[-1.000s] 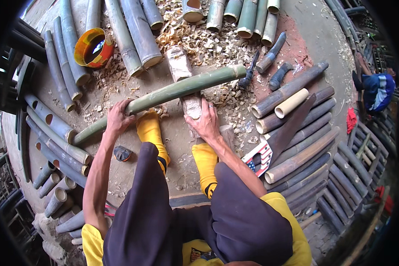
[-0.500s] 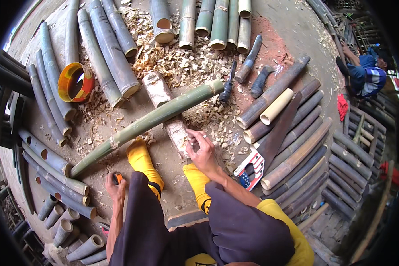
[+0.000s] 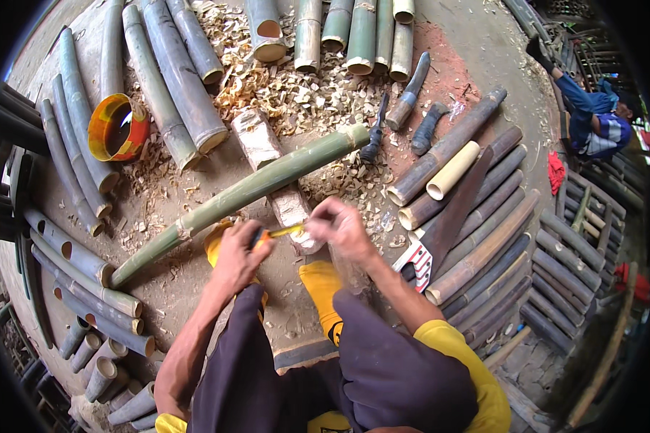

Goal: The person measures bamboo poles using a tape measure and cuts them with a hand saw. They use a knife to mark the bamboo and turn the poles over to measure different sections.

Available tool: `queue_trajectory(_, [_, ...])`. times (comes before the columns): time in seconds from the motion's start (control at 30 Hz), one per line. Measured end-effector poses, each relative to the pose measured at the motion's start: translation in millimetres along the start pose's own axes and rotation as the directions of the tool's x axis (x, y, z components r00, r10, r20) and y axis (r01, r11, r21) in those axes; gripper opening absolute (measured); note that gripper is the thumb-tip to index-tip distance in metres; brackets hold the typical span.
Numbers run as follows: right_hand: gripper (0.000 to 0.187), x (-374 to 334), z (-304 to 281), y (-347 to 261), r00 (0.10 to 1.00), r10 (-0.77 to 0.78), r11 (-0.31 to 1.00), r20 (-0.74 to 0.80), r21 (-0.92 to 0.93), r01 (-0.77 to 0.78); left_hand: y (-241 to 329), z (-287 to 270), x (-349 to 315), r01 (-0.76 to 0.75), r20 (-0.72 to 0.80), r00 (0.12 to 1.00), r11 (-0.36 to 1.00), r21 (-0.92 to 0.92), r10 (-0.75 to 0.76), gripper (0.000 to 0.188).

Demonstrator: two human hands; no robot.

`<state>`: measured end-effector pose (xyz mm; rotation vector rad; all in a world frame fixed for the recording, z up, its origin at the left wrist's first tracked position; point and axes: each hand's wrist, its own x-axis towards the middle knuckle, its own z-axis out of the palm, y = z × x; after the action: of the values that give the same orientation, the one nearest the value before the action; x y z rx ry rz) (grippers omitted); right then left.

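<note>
My left hand [image 3: 232,254] is closed around a small orange and black tape measure [image 3: 262,236]. A short length of its yellow tape [image 3: 289,229] reaches out to my right hand [image 3: 343,232], whose fingers pinch its end and are slightly blurred. Just beyond both hands lies a long green bamboo pole [image 3: 256,187], slanting from near left to far right. It rests across a rough, pale wooden block [image 3: 258,144]. My feet in yellow socks [image 3: 318,289] stand on either side of the block's near end.
A handsaw [image 3: 448,224] leans on bamboo pieces to the right. A dark-handled tool [image 3: 372,141] and a wrapped handle [image 3: 427,130] lie beyond the pole. Wood chips [image 3: 296,94] cover the ground. An orange roll [image 3: 119,128] sits left; another person [image 3: 599,123] sits far right.
My left hand has come up and to the right with the tape measure, meeting my right hand. A bit of yellow tape now shows between them. The far person has shifted posture.
</note>
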<state>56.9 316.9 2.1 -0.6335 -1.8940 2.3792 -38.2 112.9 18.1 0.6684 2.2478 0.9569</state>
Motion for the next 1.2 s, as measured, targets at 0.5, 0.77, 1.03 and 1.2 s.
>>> queue_trajectory(0.5, [0.019, 93, -109, -14, 0.915, -0.010, 0.953, -0.404, -0.282, -0.114, -55, -53, 13, 0.541, -0.352, 0.810, 0.829, 0.143, -0.468, 0.053])
queue_trajectory(0.77, [0.050, 117, -244, -11, 0.811, -0.441, 0.098, -0.384, -0.919, -0.382, -58, -51, 12, 0.577, -0.284, 0.800, 0.808, 0.120, -0.529, 0.056])
queue_trajectory(1.03, [0.065, 158, -297, 5, 0.822, -0.326, 0.114, -0.466, -0.883, -0.456, -51, -56, 16, 0.582, -0.259, 0.803, 0.801, 0.143, -0.537, 0.056])
queue_trajectory(1.2, [0.029, 162, -337, -13, 0.608, 0.076, 0.910, -0.790, -0.194, -0.366, -60, -57, 19, 0.557, -0.215, 0.822, 0.822, 0.119, -0.527, 0.055])
